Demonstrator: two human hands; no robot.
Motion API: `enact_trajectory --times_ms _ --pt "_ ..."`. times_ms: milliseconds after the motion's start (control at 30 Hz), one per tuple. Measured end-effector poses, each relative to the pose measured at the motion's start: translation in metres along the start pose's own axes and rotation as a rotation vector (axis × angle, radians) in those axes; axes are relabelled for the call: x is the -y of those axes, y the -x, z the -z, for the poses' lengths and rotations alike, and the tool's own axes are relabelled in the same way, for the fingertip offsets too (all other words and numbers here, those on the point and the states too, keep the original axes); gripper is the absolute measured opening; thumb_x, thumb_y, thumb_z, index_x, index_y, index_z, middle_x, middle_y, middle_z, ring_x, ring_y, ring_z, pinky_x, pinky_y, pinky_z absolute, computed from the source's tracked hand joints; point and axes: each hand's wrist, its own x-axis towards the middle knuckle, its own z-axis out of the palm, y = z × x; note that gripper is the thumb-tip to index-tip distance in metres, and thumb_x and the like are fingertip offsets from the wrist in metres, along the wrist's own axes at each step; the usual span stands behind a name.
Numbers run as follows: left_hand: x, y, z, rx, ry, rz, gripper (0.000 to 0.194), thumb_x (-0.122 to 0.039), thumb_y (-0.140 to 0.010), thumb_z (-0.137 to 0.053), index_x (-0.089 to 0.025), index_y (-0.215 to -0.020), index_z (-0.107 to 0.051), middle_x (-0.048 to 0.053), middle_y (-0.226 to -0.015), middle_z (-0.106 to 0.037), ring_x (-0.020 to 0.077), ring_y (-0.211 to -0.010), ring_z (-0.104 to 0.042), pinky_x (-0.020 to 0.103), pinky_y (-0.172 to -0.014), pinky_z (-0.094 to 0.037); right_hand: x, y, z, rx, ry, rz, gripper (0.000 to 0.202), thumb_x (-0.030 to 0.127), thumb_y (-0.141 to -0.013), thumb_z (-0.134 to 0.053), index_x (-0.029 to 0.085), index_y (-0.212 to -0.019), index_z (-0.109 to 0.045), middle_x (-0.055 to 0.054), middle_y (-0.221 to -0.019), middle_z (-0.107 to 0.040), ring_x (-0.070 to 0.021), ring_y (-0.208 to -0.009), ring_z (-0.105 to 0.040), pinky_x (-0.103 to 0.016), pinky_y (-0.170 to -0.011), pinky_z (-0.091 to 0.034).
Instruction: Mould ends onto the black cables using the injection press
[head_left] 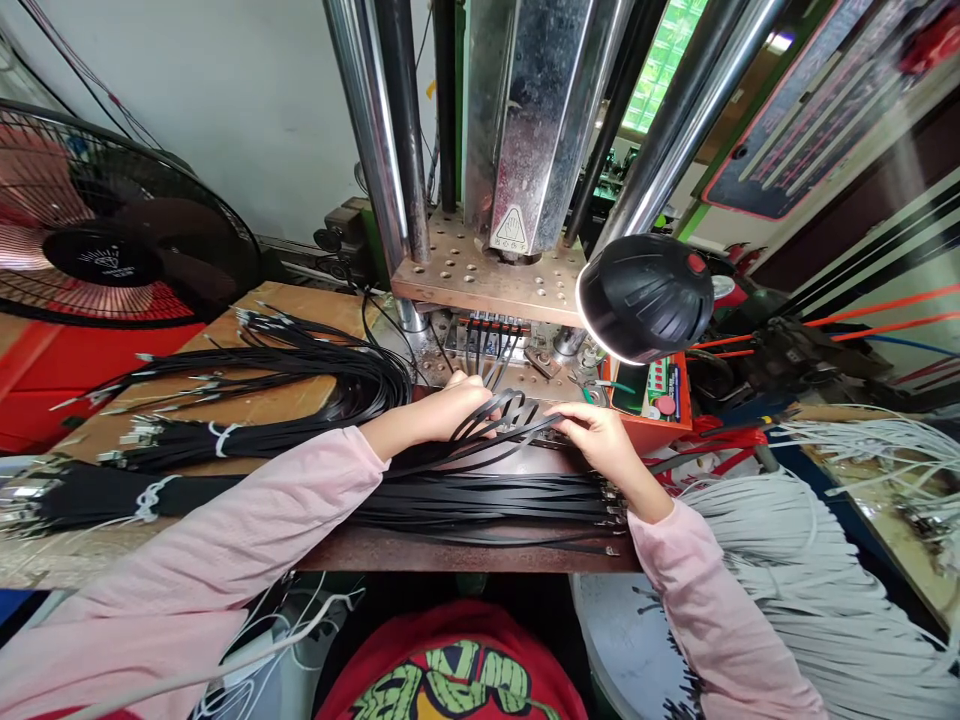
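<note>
Black flat cables [480, 430] loop between my two hands in front of the press. My left hand [457, 405] is closed around several of them, just below the fixture [491, 335] where more cables run in under the press plate [487, 270]. With thumb and fingers pinched together, my right hand [596, 435] grips the cables at the right. Below both hands a bundle of black cables [480, 500] lies along the table, its metal ends at the right. Parts of the left fingers are hidden behind the cables.
Tied black cable bundles [187, 440] lie at the left beside a fan [112, 250]. A black lamp [645, 300] hangs right of the press, above a red control box [660, 395]. White cables [802, 570] are heaped at the right.
</note>
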Motion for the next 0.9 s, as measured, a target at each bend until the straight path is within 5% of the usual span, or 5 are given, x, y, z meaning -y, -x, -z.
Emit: enact_trajectory --times_ms 900 --pt "0.003 -0.002 -0.005 0.016 0.023 0.008 0.031 -0.049 -0.084 -0.067 -0.019 -0.077 -0.072 0.006 -0.079 -0.071 0.0241 -0.089 -0.057 0.034 -0.082 -0.031 -0.004 0.005 -0.007 -0.043 0.080 0.106 0.023 0.017 -0.085 -0.057 0.025 -0.094 -0.076 0.000 -0.098 -0.077 -0.0183 -0.095 -0.071 -0.033 -0.093 -0.055"
